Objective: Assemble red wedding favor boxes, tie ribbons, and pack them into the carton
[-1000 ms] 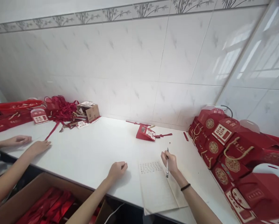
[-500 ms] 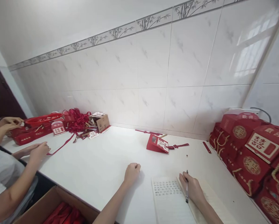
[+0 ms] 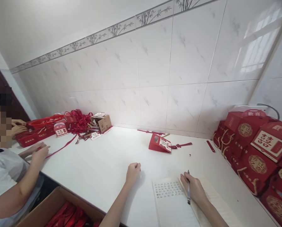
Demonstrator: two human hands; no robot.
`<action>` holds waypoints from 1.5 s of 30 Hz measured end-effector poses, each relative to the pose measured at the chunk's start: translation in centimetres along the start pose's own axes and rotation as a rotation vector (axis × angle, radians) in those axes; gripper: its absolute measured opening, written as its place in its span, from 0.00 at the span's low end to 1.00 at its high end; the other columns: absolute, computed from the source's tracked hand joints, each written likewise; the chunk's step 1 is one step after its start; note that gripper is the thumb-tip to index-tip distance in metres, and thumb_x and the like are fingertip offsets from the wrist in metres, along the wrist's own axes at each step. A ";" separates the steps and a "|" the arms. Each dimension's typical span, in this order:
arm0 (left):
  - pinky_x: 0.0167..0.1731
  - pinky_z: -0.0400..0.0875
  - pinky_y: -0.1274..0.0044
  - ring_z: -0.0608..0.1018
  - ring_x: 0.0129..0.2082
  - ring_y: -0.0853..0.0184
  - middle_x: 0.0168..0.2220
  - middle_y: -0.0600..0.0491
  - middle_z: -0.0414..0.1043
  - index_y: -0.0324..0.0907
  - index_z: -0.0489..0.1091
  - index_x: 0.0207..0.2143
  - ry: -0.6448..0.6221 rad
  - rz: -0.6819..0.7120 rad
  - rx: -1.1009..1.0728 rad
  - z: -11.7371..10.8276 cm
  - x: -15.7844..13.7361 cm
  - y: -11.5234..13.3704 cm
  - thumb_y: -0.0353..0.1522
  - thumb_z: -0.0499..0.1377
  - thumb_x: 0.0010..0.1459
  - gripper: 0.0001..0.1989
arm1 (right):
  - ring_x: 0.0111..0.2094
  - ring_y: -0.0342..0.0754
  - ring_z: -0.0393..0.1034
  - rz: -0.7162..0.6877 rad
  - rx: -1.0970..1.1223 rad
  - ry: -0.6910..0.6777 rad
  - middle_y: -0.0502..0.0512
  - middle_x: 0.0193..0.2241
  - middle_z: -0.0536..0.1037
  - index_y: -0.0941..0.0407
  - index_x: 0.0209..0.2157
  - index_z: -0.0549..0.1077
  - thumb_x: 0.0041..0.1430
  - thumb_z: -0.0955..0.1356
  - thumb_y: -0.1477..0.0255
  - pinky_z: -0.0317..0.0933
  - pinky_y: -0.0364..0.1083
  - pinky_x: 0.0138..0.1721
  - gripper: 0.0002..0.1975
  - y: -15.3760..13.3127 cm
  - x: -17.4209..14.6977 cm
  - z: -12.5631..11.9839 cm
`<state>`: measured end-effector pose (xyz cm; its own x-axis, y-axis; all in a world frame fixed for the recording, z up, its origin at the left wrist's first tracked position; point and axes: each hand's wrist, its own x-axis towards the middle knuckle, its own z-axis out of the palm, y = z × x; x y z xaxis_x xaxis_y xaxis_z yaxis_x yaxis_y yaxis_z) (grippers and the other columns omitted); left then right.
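Observation:
My right hand [image 3: 194,187] is closed around a pen [image 3: 188,192], resting on an open notebook [image 3: 169,208]. Rows of small handwritten characters fill the upper part of its left page; the lower part is unwritten. To the left of the notebook, my left hand [image 3: 132,173] lies on the white table in a loose fist. Its curled fingers hide whatever may be inside. Beyond both hands sits a small red box [image 3: 158,143] with a printed white label and a red knotted ribbon [image 3: 182,145] at its right side.
Red gift boxes [image 3: 256,164] with rope handles are stacked at right. A co-worker's hands [image 3: 40,151] hold a red ribbon at left. Tangled ribbons [image 3: 79,121] and a small cardboard box [image 3: 104,123] lie against the tiled wall. A carton [image 3: 48,205] of red items stands below the table edge.
The view has shifted slightly, and more of the co-worker shows at left. The co-worker's hands have moved a little on the ribbon. My hands keep nearly the same pose.

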<state>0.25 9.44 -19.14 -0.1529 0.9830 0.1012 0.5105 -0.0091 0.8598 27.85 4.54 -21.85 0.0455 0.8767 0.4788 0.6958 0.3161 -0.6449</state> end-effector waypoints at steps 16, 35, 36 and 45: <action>0.44 0.64 0.73 0.71 0.42 0.64 0.37 0.50 0.71 0.41 0.68 0.37 -0.269 0.632 0.452 6.1 1.7 5.9 0.27 0.49 0.54 0.10 | 0.18 0.44 0.61 0.247 -0.047 0.077 0.48 0.15 0.64 0.56 0.28 0.64 0.53 0.59 0.68 0.49 0.40 0.23 0.08 -0.5 1.3 -1.9; 0.52 0.57 0.65 0.75 0.42 0.59 0.38 0.45 0.76 0.40 0.72 0.33 -0.148 0.866 0.510 9.9 11.8 13.7 0.24 0.51 0.55 0.11 | 0.22 0.43 0.64 0.339 -0.056 -0.004 0.48 0.19 0.69 0.56 0.33 0.68 0.57 0.63 0.77 0.46 0.39 0.24 0.03 -0.9 2.1 -2.2; 0.51 0.58 0.65 0.75 0.42 0.59 0.38 0.46 0.76 0.40 0.72 0.34 -0.089 0.842 0.455 8.9 11.9 14.1 0.26 0.51 0.56 0.10 | 0.22 0.43 0.64 0.343 -0.057 -0.003 0.48 0.20 0.69 0.56 0.33 0.68 0.58 0.62 0.76 0.46 0.39 0.25 0.03 -0.9 2.0 -2.3; 0.33 0.66 0.78 0.73 0.32 0.68 0.32 0.52 0.70 0.41 0.65 0.37 0.378 0.607 -0.088 4.8 5.5 12.1 0.39 0.44 0.61 0.15 | 0.24 0.45 0.66 0.379 -0.033 0.038 0.49 0.21 0.70 0.56 0.34 0.66 0.59 0.61 0.74 0.48 0.39 0.25 0.04 -1.1 1.9 -2.8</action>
<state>9.58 15.65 -10.59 -0.1544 0.6697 0.7264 0.5305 -0.5641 0.6328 29.17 4.81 -18.60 0.3296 0.9151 0.2323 0.6472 -0.0399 -0.7613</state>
